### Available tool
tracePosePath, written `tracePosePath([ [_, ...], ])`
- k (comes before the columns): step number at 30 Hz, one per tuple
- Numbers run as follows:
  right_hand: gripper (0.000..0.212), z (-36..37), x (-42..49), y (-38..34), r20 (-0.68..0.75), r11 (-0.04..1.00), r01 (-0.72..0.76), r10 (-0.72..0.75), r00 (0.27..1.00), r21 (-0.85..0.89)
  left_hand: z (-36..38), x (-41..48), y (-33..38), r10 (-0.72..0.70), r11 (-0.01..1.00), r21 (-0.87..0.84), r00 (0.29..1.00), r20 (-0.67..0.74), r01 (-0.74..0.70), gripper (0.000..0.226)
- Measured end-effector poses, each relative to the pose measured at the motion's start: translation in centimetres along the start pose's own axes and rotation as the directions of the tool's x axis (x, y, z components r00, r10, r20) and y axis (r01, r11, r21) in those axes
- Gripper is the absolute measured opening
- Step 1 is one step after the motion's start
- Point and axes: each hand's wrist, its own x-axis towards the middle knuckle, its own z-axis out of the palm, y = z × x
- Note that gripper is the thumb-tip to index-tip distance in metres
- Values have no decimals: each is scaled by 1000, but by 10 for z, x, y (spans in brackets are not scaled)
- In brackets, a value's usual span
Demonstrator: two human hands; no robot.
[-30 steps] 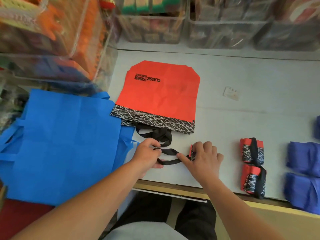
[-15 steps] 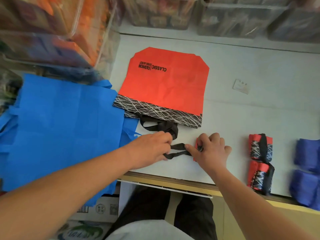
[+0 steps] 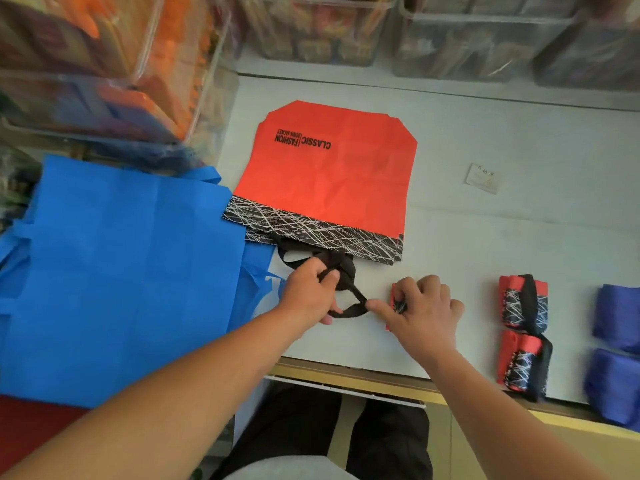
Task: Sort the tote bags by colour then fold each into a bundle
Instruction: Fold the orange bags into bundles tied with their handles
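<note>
Head view, tote bag being bundled at the table edge. Nearest the camera, the person's dark trousers (image 3: 391,441) show below the yellowish front edge of the pale table (image 3: 519,237). Just beyond that edge, the right hand (image 3: 422,313) lies over a small red bundle (image 3: 392,299), its fingers curled round the roll and pinning it to the table, while the index finger reaches leftward and touches the black strap (image 3: 349,309) that issues from the bundle. The left hand (image 3: 311,292) grips the far end of this strap, thumb and curled fingers closed round the loop, so that the strap runs between the two hands. To the right, near the front edge, two finished red bundles (image 3: 523,303) lie one behind the other, each wrapped by its own black strap; further right, two dark blue bundles (image 3: 616,317) sit at the frame edge, partly cut off. To the left, a stack of bright blue tote bags (image 3: 131,278) lies flat and overhangs the table's side. Behind the hands, a flat red tote bag (image 3: 329,178) is spread out, its black-and-white patterned band (image 3: 311,226) towards the person and its black handles (image 3: 298,254) just beside the left hand. A small card (image 3: 482,177) lies well apart on the right. Clear bins (image 3: 311,29) with blurred contents line the rear and left
</note>
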Motion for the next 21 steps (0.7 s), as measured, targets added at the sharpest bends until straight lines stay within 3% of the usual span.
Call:
tracePosePath([
  [3, 76, 3, -1, -5, -35, 994, 0, -4, 999, -110, 11, 5, -3, -76, 997, 29, 994, -77, 78, 18],
  [7, 70, 5, -1, -6, -24, 984, -7, 2, 1000, -177, 7, 0, -9, -37, 994, 99, 994, -100, 47, 10],
  [10, 61, 7, 3, -5, -33, 991, -35, 30, 999, -132, -4, -8, -22, 34, 996, 87, 999, 21, -36, 13],
  [13, 58, 8, 5, -6, -16, 988, -57, 55, 998, -144, -17, -8, -40, 157, 933, 294, 971, 179, -205, 13],
  [15, 59, 7, 7, -7, 4, 986, -61, 63, 998, -153, -24, -8, -42, 178, 907, 324, 943, 280, -268, 7],
  [16, 59, 6, 7, -8, 13, 986, -66, 68, 998, -154, -27, -8, -38, 193, 878, 361, 922, 334, -315, 7],
  [18, 59, 3, 11, -9, 45, 985, -78, 86, 995, -157, -33, -6, -29, 204, 755, 489, 865, 459, -437, 30],
  [20, 58, 0, 13, -12, 86, 983, -95, 109, 990, -155, -39, -1, -23, 192, 573, 603, 806, 560, -555, 41],
  [21, 58, -1, 14, -13, 94, 983, -100, 115, 989, -151, -42, 1, -20, 211, 462, 630, 768, 605, -624, 34],
])
